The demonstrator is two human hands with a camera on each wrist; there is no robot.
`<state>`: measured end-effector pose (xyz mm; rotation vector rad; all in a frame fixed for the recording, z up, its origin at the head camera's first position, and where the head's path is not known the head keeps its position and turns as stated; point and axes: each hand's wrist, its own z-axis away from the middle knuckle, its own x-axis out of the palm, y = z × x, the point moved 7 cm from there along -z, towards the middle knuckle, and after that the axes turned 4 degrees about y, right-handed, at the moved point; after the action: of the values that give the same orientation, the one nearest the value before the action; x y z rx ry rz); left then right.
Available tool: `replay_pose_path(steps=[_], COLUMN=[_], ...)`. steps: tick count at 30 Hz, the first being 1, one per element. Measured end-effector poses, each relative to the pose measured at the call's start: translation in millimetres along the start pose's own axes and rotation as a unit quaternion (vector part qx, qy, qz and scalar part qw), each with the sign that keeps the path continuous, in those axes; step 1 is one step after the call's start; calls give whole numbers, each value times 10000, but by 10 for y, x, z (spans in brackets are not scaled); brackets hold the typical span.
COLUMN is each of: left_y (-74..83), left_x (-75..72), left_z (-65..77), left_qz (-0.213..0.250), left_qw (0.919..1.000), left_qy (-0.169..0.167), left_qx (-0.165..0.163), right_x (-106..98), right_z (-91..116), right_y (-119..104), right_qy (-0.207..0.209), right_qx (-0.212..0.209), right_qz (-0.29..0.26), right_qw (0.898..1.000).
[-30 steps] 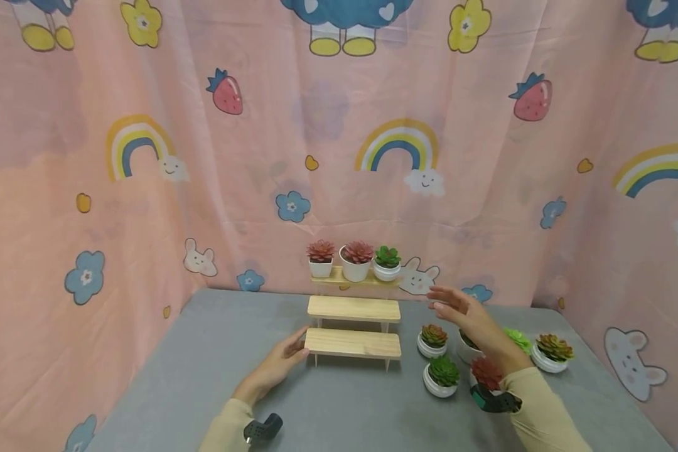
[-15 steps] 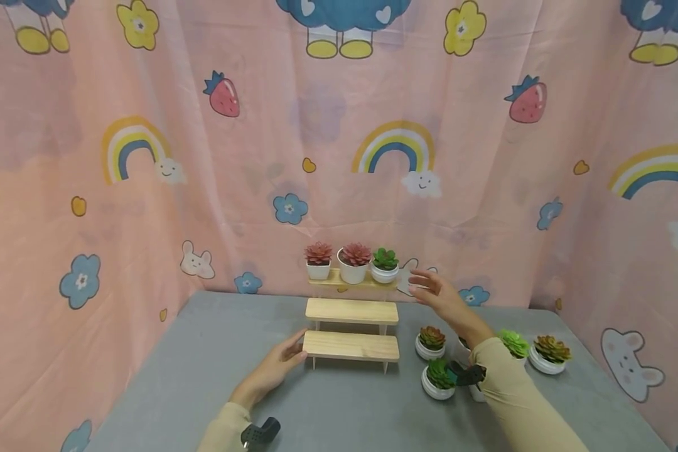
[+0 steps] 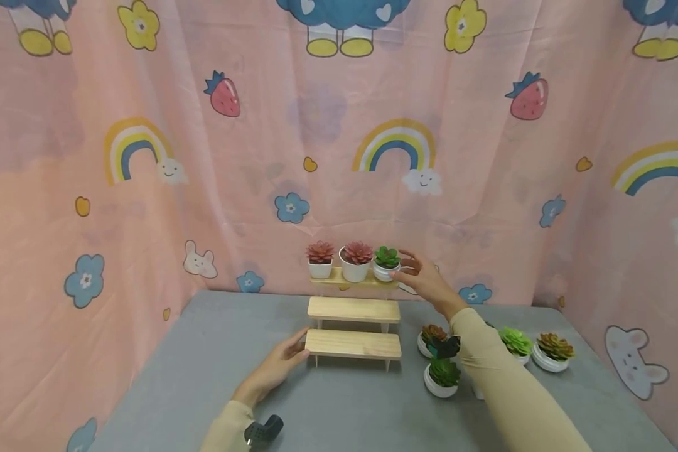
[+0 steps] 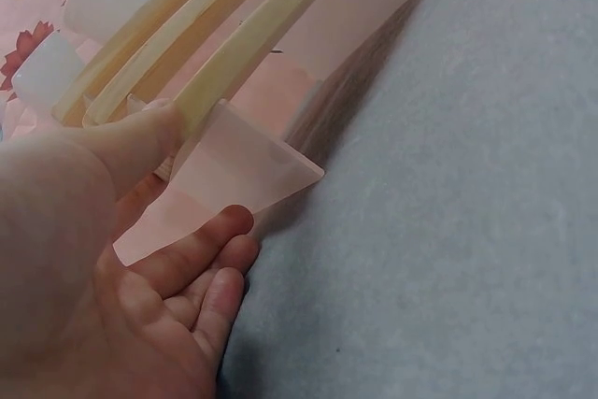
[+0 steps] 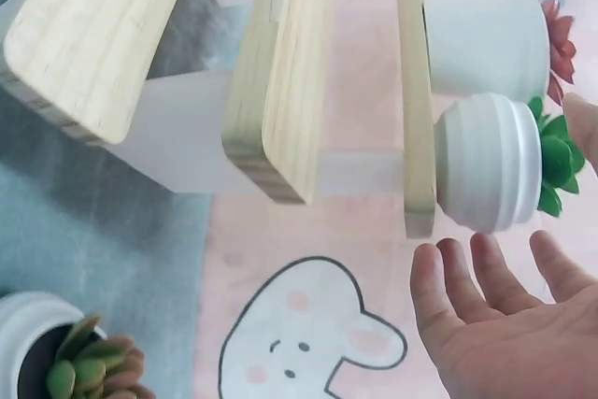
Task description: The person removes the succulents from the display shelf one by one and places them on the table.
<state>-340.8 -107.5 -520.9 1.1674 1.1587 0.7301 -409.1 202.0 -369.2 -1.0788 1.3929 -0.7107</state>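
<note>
A three-tier wooden display stand stands on the grey table. My left hand holds the left end of its lowest board, thumb on the near corner; in the left wrist view the other fingers lie loosely beside the frosted leg. My right hand is at the right end of the top board, fingers spread next to a green succulent in a ribbed white pot. Left of that pot stand two more potted succulents, a reddish one in the middle and another reddish one at the end.
Right of the stand are several potted succulents: a dark green one, a brownish one partly behind the wrist device, a bright green one and an orange-green one. My right forearm covers others. A patterned pink curtain hangs behind.
My right hand has moved left from above the pots on the table to the green succulent on the top board. The left hand has stayed at the stand.
</note>
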Motion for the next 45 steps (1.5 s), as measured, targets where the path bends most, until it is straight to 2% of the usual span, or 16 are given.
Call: replay_pose_path(steps=[5,10,22,33,45], left_y=[19,-10,23,-10,7], left_x=[-2,11,17,23,20], left_z=[13,17,15,-16,12], left_qz=[48,45,3,-27,15], left_qw=[10000,10000,10000,9999,10000], left_qy=[11,-37,-65,-58,-10], left_qx=[-11,-27,19,100,54], right_x=[67,86,100,76,-81], right_z=[-68,-86,-179,-141,11], right_y=[-4,30,23,39,-78], right_qy=[-10,20,169,319,467], right_qx=[96,204,-23,25,-251], right_qz=[-65,118,402,252,403], right_qw=[9999,9997,9990,9992,9978])
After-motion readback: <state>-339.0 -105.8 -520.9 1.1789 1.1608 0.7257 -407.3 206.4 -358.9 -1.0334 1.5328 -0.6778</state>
